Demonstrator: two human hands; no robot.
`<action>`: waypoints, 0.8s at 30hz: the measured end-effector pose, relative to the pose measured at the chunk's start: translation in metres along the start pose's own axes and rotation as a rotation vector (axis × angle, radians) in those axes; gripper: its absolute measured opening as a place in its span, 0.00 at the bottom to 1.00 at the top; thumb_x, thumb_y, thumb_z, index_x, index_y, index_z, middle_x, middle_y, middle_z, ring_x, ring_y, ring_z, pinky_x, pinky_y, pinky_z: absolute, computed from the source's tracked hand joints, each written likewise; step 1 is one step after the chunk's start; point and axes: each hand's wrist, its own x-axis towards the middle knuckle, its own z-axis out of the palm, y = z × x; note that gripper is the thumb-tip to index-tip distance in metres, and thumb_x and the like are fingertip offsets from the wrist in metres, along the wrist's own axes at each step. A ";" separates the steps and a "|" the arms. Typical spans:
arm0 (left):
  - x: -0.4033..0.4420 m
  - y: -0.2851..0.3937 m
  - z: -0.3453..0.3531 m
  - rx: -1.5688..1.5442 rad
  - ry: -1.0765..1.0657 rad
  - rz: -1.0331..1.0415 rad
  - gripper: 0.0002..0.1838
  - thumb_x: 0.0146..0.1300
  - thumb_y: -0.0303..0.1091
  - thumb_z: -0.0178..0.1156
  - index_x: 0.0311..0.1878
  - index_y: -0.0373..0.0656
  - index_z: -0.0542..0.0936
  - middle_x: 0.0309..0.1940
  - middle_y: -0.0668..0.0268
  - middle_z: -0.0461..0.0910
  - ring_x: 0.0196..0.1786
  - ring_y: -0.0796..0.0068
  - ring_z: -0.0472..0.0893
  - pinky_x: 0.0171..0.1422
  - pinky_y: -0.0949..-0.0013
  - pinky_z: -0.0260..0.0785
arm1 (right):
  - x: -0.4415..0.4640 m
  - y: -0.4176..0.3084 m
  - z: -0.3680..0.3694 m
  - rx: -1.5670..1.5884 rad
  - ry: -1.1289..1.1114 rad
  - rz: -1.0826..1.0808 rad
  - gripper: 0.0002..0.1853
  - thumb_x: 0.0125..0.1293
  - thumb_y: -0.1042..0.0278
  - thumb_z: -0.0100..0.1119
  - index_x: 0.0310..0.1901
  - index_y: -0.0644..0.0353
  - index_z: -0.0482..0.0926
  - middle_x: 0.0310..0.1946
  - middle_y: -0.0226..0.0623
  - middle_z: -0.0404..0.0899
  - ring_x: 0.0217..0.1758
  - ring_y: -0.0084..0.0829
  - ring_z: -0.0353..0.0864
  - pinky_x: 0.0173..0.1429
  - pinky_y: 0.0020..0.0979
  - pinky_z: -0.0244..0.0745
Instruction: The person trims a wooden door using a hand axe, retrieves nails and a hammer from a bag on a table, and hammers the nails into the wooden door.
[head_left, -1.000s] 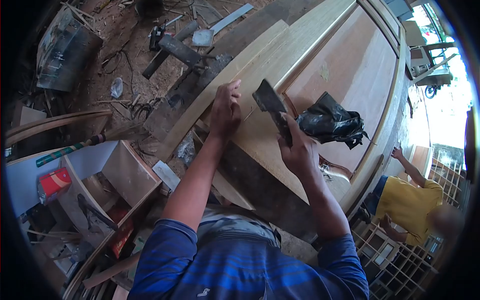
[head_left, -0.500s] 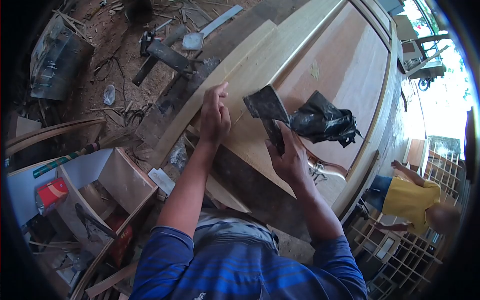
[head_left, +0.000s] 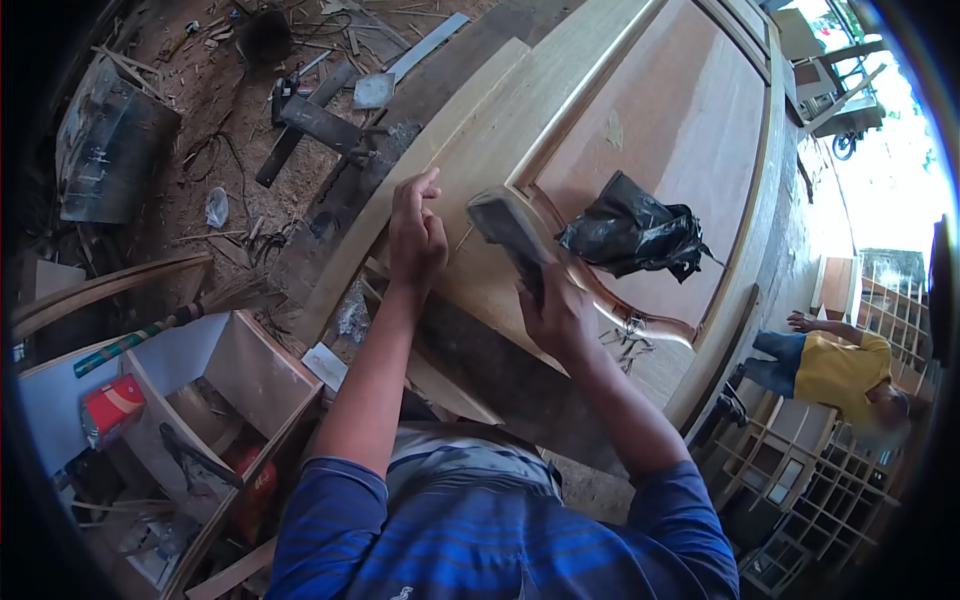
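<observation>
My right hand is wrapped round the handle of a dark, flat-headed tool, whose head is blurred over the wooden door's frame. My left hand is at the near left edge of the wooden door, its fingers curled; whether it pinches anything there is too small to tell. A crumpled black plastic bag lies on the door's panel, just beyond my right hand. Several thin nails lie on the door, right of my right hand.
At the lower left is an open wooden cabinet with a red box in it. A metal clamp and wood scraps are beyond the door's left edge. A person in a yellow shirt is at the right.
The tool's head has swung and turned in my right hand. The whole view has shifted slightly, with door and bag further left. The person at the right has changed posture.
</observation>
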 end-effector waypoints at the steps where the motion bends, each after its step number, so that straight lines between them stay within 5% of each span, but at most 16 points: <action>1: -0.002 0.001 -0.002 0.002 -0.002 -0.003 0.36 0.62 0.15 0.43 0.75 0.38 0.76 0.62 0.52 0.80 0.60 0.58 0.84 0.62 0.58 0.77 | 0.002 0.001 0.001 -0.068 -0.083 0.028 0.31 0.78 0.58 0.65 0.79 0.51 0.71 0.49 0.55 0.91 0.48 0.59 0.92 0.53 0.58 0.84; 4: 0.002 0.002 0.000 0.006 0.009 0.018 0.36 0.62 0.14 0.44 0.75 0.39 0.76 0.62 0.52 0.80 0.60 0.58 0.84 0.63 0.58 0.78 | 0.011 -0.006 -0.021 -0.135 -0.130 0.018 0.32 0.77 0.59 0.65 0.79 0.51 0.70 0.49 0.56 0.91 0.47 0.58 0.92 0.52 0.58 0.84; 8: 0.001 -0.001 0.002 0.017 0.005 -0.007 0.35 0.62 0.15 0.47 0.75 0.40 0.76 0.62 0.51 0.80 0.59 0.56 0.84 0.62 0.57 0.79 | -0.003 -0.013 -0.008 0.045 0.100 -0.043 0.32 0.77 0.62 0.62 0.81 0.51 0.69 0.46 0.57 0.91 0.47 0.59 0.92 0.52 0.58 0.84; 11: 0.002 -0.004 0.000 0.021 -0.016 0.007 0.33 0.66 0.19 0.47 0.76 0.37 0.75 0.65 0.50 0.80 0.63 0.56 0.84 0.69 0.56 0.78 | 0.004 0.011 0.017 -0.147 -0.162 0.114 0.31 0.77 0.62 0.60 0.79 0.52 0.70 0.42 0.60 0.90 0.46 0.60 0.93 0.49 0.59 0.84; 15: 0.002 -0.029 0.003 0.000 -0.034 0.135 0.29 0.72 0.25 0.48 0.76 0.35 0.75 0.68 0.51 0.81 0.65 0.57 0.84 0.74 0.57 0.76 | 0.005 -0.001 0.004 -0.053 -0.152 0.171 0.27 0.76 0.59 0.60 0.74 0.52 0.71 0.49 0.63 0.89 0.52 0.67 0.89 0.57 0.64 0.80; 18: 0.005 -0.040 0.003 -0.182 -0.060 -0.193 0.25 0.78 0.34 0.54 0.74 0.33 0.76 0.66 0.51 0.82 0.65 0.58 0.84 0.72 0.57 0.77 | -0.035 -0.004 0.000 0.099 -0.156 0.228 0.28 0.75 0.59 0.61 0.73 0.54 0.72 0.49 0.64 0.89 0.53 0.69 0.88 0.58 0.65 0.80; 21: -0.009 -0.004 0.002 0.015 -0.089 -0.019 0.19 0.76 0.31 0.57 0.65 0.37 0.84 0.56 0.49 0.88 0.59 0.53 0.87 0.66 0.54 0.79 | -0.103 0.008 0.011 0.240 -0.055 0.255 0.31 0.78 0.54 0.63 0.77 0.53 0.70 0.43 0.62 0.90 0.49 0.71 0.88 0.57 0.63 0.82; 24: -0.046 0.039 0.025 0.172 -0.368 0.175 0.12 0.74 0.32 0.64 0.54 0.38 0.88 0.50 0.52 0.90 0.56 0.51 0.88 0.64 0.52 0.80 | -0.174 0.028 0.020 0.314 -0.046 0.319 0.33 0.78 0.51 0.64 0.79 0.52 0.69 0.42 0.62 0.90 0.47 0.70 0.89 0.56 0.62 0.83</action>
